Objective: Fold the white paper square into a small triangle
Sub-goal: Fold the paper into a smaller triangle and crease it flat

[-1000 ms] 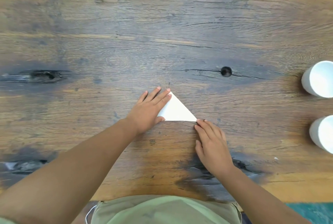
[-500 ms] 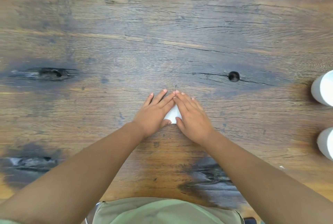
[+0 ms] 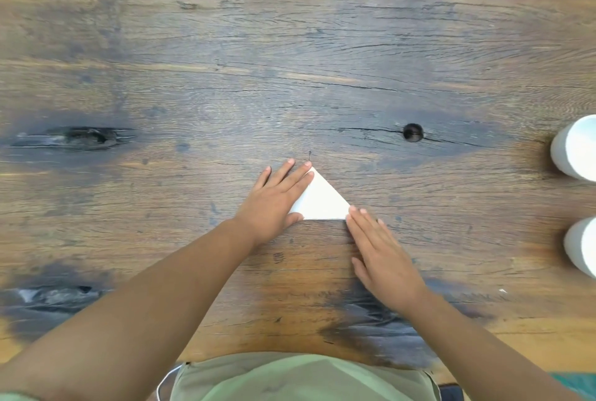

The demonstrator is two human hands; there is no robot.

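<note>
Creasing step, by the look of it. Paper [image 3: 319, 200] already a triangle on table [image 3: 290, 61], well left of cups [image 3: 577, 149]. Left hand [image 3: 277, 203] flat on paper's left side; right hand [image 3: 383, 255] flat, fingertips [image 3: 353, 211] at right corner. Gripping nothing. Next, probably: halve again, corners aligned.

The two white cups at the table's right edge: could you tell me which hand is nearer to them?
Right. The right hand lies flat between the paper triangle and the white cups; the left hand rests on the triangle's far side.
</note>
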